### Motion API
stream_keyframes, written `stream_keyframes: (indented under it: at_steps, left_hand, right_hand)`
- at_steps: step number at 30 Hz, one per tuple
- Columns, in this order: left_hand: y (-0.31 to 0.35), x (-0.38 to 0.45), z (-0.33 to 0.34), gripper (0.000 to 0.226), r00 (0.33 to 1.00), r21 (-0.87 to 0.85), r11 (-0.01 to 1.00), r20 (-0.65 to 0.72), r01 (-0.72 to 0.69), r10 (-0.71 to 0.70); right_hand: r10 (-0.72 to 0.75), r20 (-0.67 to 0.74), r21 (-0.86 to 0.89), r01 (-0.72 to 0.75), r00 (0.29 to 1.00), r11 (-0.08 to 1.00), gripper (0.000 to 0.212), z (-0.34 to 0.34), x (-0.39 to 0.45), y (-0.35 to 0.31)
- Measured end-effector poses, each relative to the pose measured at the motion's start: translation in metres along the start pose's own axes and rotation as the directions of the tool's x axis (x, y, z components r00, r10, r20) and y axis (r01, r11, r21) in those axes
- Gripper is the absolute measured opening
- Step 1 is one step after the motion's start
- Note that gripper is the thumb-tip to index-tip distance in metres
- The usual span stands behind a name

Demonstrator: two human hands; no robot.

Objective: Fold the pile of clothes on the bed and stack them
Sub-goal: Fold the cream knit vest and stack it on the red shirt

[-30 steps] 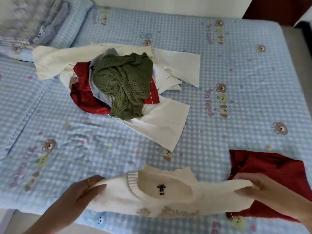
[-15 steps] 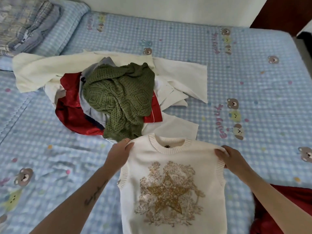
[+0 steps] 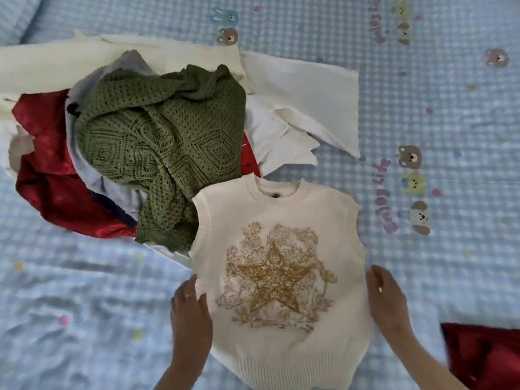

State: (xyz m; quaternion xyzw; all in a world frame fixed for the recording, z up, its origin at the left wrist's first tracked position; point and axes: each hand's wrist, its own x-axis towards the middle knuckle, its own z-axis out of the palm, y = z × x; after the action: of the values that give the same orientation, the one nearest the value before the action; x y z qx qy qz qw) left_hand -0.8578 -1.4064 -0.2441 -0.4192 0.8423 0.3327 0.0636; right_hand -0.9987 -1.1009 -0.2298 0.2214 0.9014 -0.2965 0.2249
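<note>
Head view, the only view supplied. A cream knitted vest [image 3: 281,266] with a gold star motif was laid flat and face up on the blue checked bedsheet [image 3: 436,122], neckline pointing away from the person, ribbed hem nearest — an arrangement judged to prepare it for folding along its sides. The left hand [image 3: 190,308] was placed at the vest's left edge, fingers extended and relaxed, touching or just over the fabric; nothing was gripped. The right hand [image 3: 387,298] was set at the right edge, fingers likewise straight and resting against the knit, no pinch visible. Both were judged to be positioned for smoothing or for taking the side edges inward. The unfolded pile [image 3: 135,142] was found beyond and to the left, its near edge overlapped by the vest's left shoulder: a green openwork knit [image 3: 163,142] on top, red satin cloth [image 3: 47,178] beneath at the left, white garments [image 3: 304,88] spread behind and to the right. A separate red garment [image 3: 486,358] was lying at the lower right corner, apart from the vest — possibly the start of the stack, though its fold could not be made out.
</note>
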Motion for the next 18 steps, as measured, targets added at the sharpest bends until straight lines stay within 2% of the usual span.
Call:
stream_keyframes:
  at_steps: [2,4,7,10,13,16,18]
  left_hand:
    - [-0.032,-0.038,0.011,0.048,0.971,-0.109,0.966,0.080,0.234,-0.226]
    - [-0.044,-0.061,0.018,0.046,0.941,-0.255,0.907,0.133,0.335,-0.310]
    - [-0.044,-0.072,0.022,0.021,0.909,-0.347,0.853,0.292,0.391,-0.298]
    - [-0.037,-0.077,0.020,0.005,0.863,-0.397,0.787,0.389,0.472,-0.322]
    - [-0.029,-0.082,0.017,0.022,0.849,-0.479,0.719,0.430,0.503,-0.307]
    - [-0.018,-0.089,0.017,0.015,0.801,-0.612,0.522,0.511,0.594,-0.312]
    - [-0.011,-0.096,0.021,0.016,0.756,-0.627,0.432,0.594,0.649,-0.275]
  right_hand:
    - [0.099,0.051,0.009,-0.099,0.994,0.995,0.035,0.009,-0.052,0.037]
    - [0.187,0.062,0.065,-0.191,0.980,0.979,0.033,0.019,-0.091,0.059]
    - [0.237,0.166,0.160,-0.263,0.957,0.951,0.030,0.034,-0.122,0.067]
    - [0.211,0.248,0.083,-0.238,0.945,0.968,0.013,0.037,-0.129,0.070]
    - [0.217,0.183,0.089,-0.236,0.959,0.968,0.020,0.029,-0.128,0.077]
    - [0.198,0.170,0.072,-0.213,0.965,0.975,0.021,0.021,-0.130,0.087]
    - [0.191,0.191,0.066,-0.207,0.963,0.976,0.020,0.018,-0.132,0.093]
